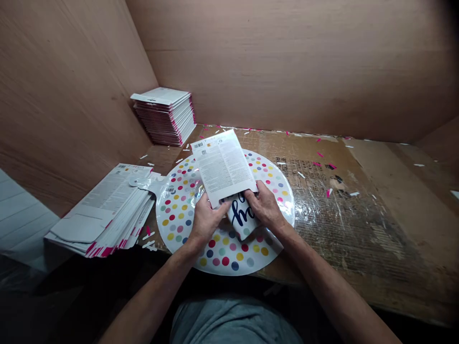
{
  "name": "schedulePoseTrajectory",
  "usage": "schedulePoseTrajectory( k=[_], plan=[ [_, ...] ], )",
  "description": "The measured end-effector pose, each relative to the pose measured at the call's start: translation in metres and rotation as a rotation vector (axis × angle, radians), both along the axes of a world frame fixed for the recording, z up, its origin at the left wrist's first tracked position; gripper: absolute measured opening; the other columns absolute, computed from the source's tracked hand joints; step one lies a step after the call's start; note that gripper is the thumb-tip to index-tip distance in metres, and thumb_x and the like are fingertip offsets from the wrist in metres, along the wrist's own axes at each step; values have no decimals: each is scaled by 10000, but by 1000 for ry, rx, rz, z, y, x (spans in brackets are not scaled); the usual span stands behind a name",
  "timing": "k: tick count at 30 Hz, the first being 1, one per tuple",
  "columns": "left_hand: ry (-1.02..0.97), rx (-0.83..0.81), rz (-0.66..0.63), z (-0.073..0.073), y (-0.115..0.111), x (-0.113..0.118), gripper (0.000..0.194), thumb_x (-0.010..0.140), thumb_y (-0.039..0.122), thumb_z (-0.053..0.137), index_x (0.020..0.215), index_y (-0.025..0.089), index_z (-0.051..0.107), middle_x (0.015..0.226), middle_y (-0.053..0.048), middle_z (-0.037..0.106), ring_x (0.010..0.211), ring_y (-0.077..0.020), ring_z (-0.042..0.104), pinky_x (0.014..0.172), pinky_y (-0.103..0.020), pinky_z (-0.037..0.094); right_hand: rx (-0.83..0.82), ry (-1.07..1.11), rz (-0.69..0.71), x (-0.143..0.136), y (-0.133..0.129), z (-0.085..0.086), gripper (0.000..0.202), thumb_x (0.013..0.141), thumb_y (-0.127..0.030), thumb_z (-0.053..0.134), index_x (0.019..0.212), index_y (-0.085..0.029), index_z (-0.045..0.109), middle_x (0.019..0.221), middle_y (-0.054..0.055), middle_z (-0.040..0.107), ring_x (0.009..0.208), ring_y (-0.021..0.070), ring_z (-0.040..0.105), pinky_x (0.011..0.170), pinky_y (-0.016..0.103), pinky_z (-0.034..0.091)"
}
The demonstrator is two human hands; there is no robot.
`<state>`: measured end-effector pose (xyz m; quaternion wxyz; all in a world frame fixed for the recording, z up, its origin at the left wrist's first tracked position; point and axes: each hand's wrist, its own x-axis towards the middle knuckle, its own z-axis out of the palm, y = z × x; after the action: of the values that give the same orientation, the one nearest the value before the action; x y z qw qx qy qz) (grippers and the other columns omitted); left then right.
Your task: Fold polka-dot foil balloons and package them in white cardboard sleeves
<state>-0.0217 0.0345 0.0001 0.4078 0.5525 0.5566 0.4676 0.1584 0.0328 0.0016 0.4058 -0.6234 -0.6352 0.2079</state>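
Folded lettered balloon [241, 219], qty 1, part-covered at lower edge of printed card sleeve [224, 165], over flat dotted balloon [229, 253]; L hand [207, 217] & R hand [267, 205] pinching at join; folding apptly done, insertion prob. incompl.

The one view looks from the person's head, forward and down over the grey clothing [233, 322] at the bottom edge. It is near enough that the left hand [208, 217] and right hand [264, 204] fall close to mid-frame, above the cardboard-covered tabletop [337, 234]. Ahead it faces a plywood back wall [287, 62] across the top, with a plywood side panel [79, 86] slanting in at left.
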Motion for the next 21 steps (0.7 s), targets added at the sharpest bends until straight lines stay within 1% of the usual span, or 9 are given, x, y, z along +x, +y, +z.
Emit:
schedulePoseTrajectory(
  k=[1,3,5,8,10,13,15,18,21],
  plan=[
    [-77,-39,20,-5,0,2,541,753,489,756,1148,146,621,1109,-142,716,1015,-294,689,877,-414,557,78,-65,42,0,-10,1,546,892,-519,531,1276,-130,543,1208,173,651,1056,291,637,831,420,540],
    [-178,-52,84,-9,0,5,473,758,475,757,1079,144,650,1073,-130,731,968,-278,699,841,-388,563,271,-238,137,-2,-34,-1,804,870,-503,607,1500,-89,330,1485,243,439,1336,350,471,1011,509,478],
    [-254,-51,56,-7,-4,6,493,734,477,784,1080,150,659,1071,-118,735,966,-276,697,838,-375,560,434,-406,228,-2,-57,-7,744,940,-337,544,1566,-105,217,1545,229,371,1433,328,358,1101,530,408],
    [-493,-115,-186,6,-12,9,655,719,660,727,1132,155,668,1106,-122,729,1037,-308,679,888,-395,550,575,-481,292,0,-75,-14,622,977,-103,364,1578,-138,210,1471,188,496,1421,254,398,1111,475,422],
    [-720,-171,-303,15,-13,14,805,732,821,563,1186,164,660,1156,-128,715,1124,-336,646,941,-425,536,597,-469,348,4,-75,-14,588,993,-103,339,1571,-132,232,1441,177,531,1412,239,411,1104,450,439],
    [-915,-228,-298,23,-5,24,923,744,908,374,1272,191,620,1227,-109,691,1226,-341,588,1004,-445,507,572,-517,429,5,-69,-9,532,1020,-148,340,1549,-126,296,1442,159,534,1425,230,388,1115,425,437],
    [-923,-248,-255,23,1,31,958,749,919,322,1322,199,585,1274,-97,669,1265,-337,559,1040,-450,484,553,-563,424,1,-65,-7,508,1021,-147,334,1528,-119,344,1451,154,529,1434,234,374,1116,421,439],
    [-800,-249,-194,18,2,38,977,773,915,241,1356,195,554,1311,-90,648,1278,-324,551,1064,-443,469,514,-603,327,-13,-57,-9,483,999,-114,333,1474,-94,424,1446,173,529,1412,272,404,1102,458,445],
    [-691,-289,-248,11,-9,43,980,801,894,156,1373,192,531,1304,-96,651,1266,-302,566,1061,-430,476,395,-626,240,-30,-38,-12,389,962,-112,406,1311,-86,575,1239,204,646,1232,315,555,1008,488,495]
  ],
)
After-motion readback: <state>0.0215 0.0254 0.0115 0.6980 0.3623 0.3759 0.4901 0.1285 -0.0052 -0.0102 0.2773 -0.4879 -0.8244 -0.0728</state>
